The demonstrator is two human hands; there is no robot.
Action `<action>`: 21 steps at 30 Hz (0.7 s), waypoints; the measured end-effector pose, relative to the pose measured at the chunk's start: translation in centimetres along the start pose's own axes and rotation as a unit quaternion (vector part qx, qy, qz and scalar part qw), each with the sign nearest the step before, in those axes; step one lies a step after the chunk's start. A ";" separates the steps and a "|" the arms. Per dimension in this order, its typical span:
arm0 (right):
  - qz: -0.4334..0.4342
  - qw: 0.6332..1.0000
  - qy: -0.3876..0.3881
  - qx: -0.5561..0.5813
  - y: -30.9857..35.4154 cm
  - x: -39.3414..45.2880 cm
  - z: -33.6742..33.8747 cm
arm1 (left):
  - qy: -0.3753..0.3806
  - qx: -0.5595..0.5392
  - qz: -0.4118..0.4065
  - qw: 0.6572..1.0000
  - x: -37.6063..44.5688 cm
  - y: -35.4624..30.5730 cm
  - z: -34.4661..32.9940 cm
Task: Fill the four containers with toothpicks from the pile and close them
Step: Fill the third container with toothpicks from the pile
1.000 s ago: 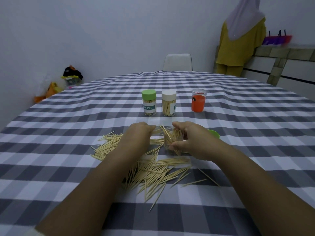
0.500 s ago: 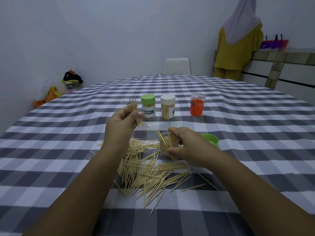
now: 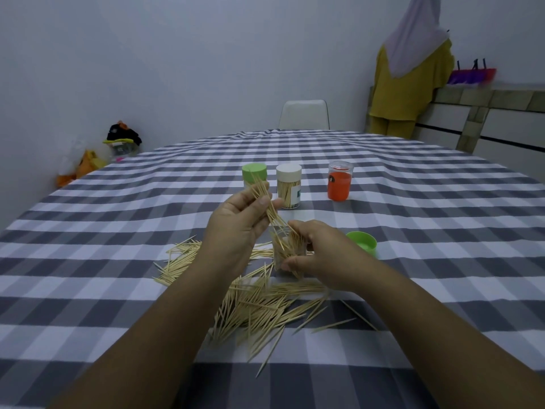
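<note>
Step in hand, as I read it: feeding a bunch of toothpicks into the open clear container, centre of frame.

Left hand pinches a bundle of toothpicks btw thumb & fingers, tilted, lower tips aimed down at the container mouth. Right hand wraps round the container, steadying it on the worktop; it's already part full, sticks leaning every way inside.

Loose pile lies just below the hands, spread toward lower centre. Green lid sits upside down just right of the right hand. Further back, upper centre: green-capped container & white-capped container, both closed w/ toothpicks in; the orange container stands to the right – can't tell if it holds any.

To do it well:
- square up the bundle so the tips run parallel before lowering; crossed sticks will jam on the ones already inside.
- keep the container upright, maybe lean it a bit toward the bundle so sticks slide down one wall.
- let go only once the tips are past the rim, else they'll likely spill back on the pile.
- tap or shake to settle leaning sticks, or the lid prob won't seat.
</note>
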State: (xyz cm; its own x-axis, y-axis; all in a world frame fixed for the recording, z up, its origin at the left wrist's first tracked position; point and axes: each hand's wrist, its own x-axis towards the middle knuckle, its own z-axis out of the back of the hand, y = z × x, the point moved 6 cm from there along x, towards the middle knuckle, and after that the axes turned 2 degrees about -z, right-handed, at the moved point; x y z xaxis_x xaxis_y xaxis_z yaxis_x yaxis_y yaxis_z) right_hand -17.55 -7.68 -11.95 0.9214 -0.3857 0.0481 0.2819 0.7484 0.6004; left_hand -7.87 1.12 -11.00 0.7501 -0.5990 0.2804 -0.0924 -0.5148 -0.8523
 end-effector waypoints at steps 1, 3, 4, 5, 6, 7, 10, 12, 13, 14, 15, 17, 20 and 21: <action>0.000 1.000 0.000 0.001 0.0 0.0 0.0 | 0.006 0.015 -0.001 1.000 0.0 0.2 -0.1; 0.002 1.000 0.003 -0.002 0.0 0.0 0.0 | 0.019 0.046 0.000 0.999 -0.1 0.4 -0.2; 0.003 1.000 0.004 -0.003 0.1 0.0 0.0 | 0.022 0.058 0.005 0.998 -0.1 0.6 -0.2; 0.003 1.000 0.005 -0.003 0.1 0.0 0.0 | 0.023 0.066 0.012 0.997 -0.1 0.8 -0.2; 0.003 1.000 0.006 -0.004 0.1 -0.1 0.0 | 0.022 0.070 0.019 0.997 -0.1 0.9 -0.1; 0.003 1.000 0.007 -0.005 0.1 -0.1 0.0 | 0.020 0.071 0.025 0.997 -0.1 1.0 0.0; 0.003 1.000 0.009 -0.010 0.2 -0.1 0.0 | 0.015 0.073 0.033 0.997 -0.1 1.2 0.2; 0.002 1.000 0.010 -0.007 0.3 -0.2 0.0 | 0.018 0.077 0.033 0.996 -0.2 1.2 0.1; 0.002 1.000 0.010 -0.006 0.2 -0.2 0.0 | 0.018 0.080 0.033 0.996 -0.2 1.1 0.1; 0.002 1.000 0.010 -0.006 0.2 -0.2 0.1 | 0.014 0.094 0.032 0.995 -0.2 1.1 0.3; 0.002 1.000 0.011 -0.009 0.2 -0.2 0.1 | 0.006 0.118 0.032 0.993 -0.2 1.0 0.5; 0.002 1.000 0.012 -0.015 0.2 -0.3 0.1 | -0.013 0.176 0.040 0.983 -0.1 0.9 1.4; 0.002 1.000 0.013 -0.020 0.2 -0.3 0.1 | -0.019 0.238 0.091 0.967 0.2 0.6 2.5; 0.002 1.000 0.012 -0.022 0.2 -0.3 0.1 | -0.006 0.258 0.113 0.960 0.1 0.6 2.6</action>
State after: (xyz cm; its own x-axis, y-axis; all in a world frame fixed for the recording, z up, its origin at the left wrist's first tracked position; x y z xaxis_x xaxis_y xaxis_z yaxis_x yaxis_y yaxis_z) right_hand -17.83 -7.47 -11.73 0.9285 -0.3699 0.0314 0.2889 0.7732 0.5646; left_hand -6.12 2.32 -12.64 0.7572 -0.6505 0.0592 0.0793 0.0016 -0.9968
